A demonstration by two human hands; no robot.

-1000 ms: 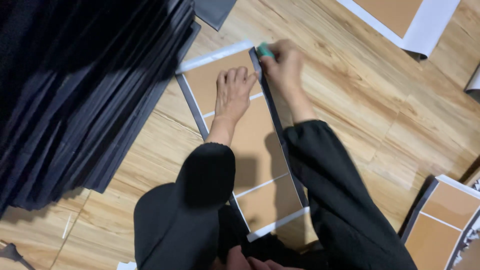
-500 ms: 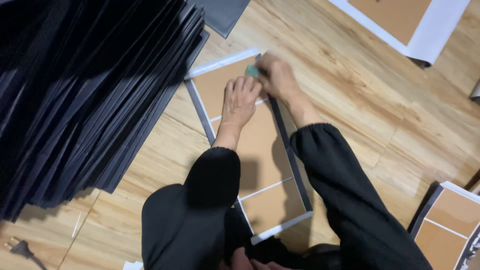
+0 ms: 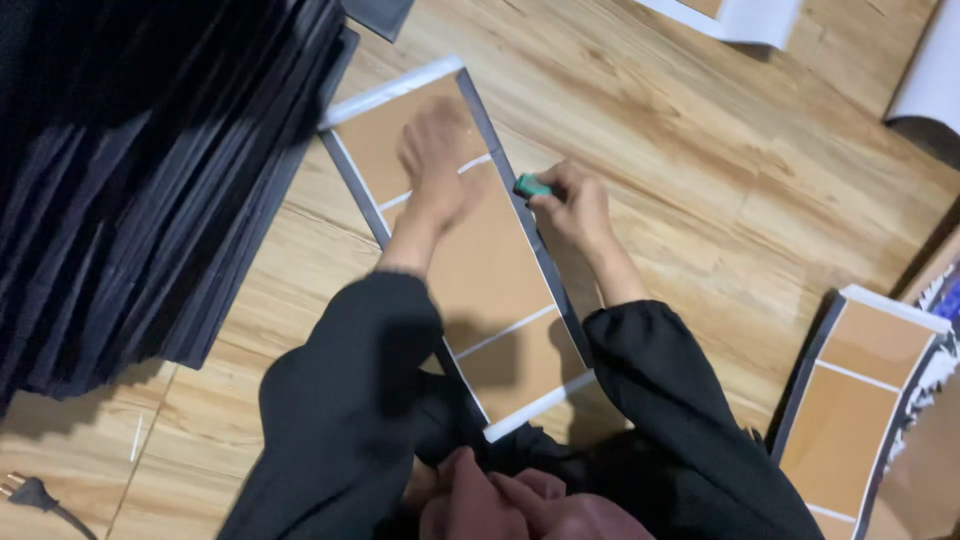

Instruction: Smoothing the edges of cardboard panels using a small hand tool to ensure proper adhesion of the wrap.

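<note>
A: Any packaging in view?

B: Yes; a flat book-cover blank [image 3: 470,250] lies on the wooden floor [image 3: 720,200], brown board panels edged with a grey and white border; the left hand [image 3: 435,160] lies flat on its upper panel; the right hand [image 3: 572,205] pinches a small green tool [image 3: 531,186] at its right edge.

A: Others?

B: A matching blank [image 3: 860,400] lies at the right, brown panels, white and dark rim; a tall stack of dark folded covers [image 3: 130,180] fills the left; pale sheets [image 3: 740,18] sit at the top edge; no screens, signs or labels.
</note>
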